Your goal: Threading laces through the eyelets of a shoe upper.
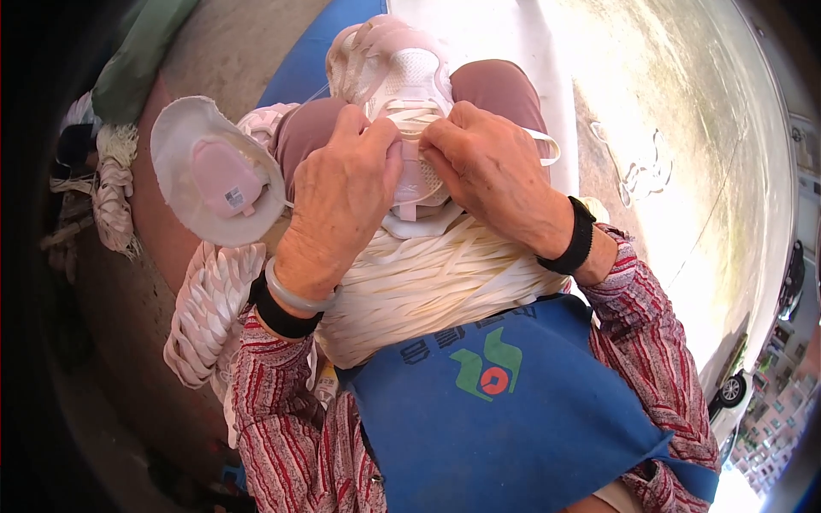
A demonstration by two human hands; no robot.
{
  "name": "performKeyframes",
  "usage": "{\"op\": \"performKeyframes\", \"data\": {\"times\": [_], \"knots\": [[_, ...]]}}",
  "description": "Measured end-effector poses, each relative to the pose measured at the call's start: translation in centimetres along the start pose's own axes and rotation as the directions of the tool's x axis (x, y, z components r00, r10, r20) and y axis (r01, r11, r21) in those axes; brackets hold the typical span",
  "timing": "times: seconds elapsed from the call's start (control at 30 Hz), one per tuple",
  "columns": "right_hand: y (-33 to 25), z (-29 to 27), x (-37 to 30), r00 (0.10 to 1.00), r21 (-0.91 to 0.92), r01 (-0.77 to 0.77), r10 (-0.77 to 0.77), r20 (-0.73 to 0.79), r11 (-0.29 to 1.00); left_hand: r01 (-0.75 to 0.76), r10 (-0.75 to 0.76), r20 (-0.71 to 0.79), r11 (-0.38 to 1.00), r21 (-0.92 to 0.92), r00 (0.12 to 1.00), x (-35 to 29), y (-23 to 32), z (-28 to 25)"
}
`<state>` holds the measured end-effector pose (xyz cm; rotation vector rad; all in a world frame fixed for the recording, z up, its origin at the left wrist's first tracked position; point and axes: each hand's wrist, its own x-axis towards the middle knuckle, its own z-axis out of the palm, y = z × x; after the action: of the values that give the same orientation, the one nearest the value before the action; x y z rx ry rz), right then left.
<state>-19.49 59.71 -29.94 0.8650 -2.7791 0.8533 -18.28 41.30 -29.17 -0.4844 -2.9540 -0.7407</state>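
Note:
A pale pink-and-white shoe upper (419,77) lies between my knees, its toe away from me. Cream shoelace (412,115) crosses its front in rows, and the tongue (419,181) lies nearer to me. My left hand (342,192) is closed at the left eyelet edge, fingertips pinched on the lace, though the grip is partly hidden. Opposite it, my right hand (505,167) pinches the lace too, and a loose white loop (547,147) sticks out beyond its knuckles. Across my lap spreads a thick bundle of cream laces (436,278).
Left of my knee sits another pale upper (175,162) with a pink inner piece. Braided pink-and-white laces (209,299) hang below it. A blue apron (513,427) covers my front. White straps or laces (637,175) lie on the floor at right.

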Motion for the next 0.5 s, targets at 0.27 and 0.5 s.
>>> {"op": "performKeyframes", "data": {"times": [0.27, 0.5], "knots": [[-0.03, 0.52, -0.06, 0.996, 0.171, -0.082, 0.087, -0.021, 0.982, -0.02, 0.019, -0.033, 1.0, -0.016, 0.999, -0.04, -0.32, -0.01], [-0.42, 0.55, -0.08, 0.997, 0.098, -0.029, 0.036, -0.074, 0.995, -0.022, 0.021, -0.034, 0.999, -0.041, 0.999, 0.0, -0.5, 0.18]]}}
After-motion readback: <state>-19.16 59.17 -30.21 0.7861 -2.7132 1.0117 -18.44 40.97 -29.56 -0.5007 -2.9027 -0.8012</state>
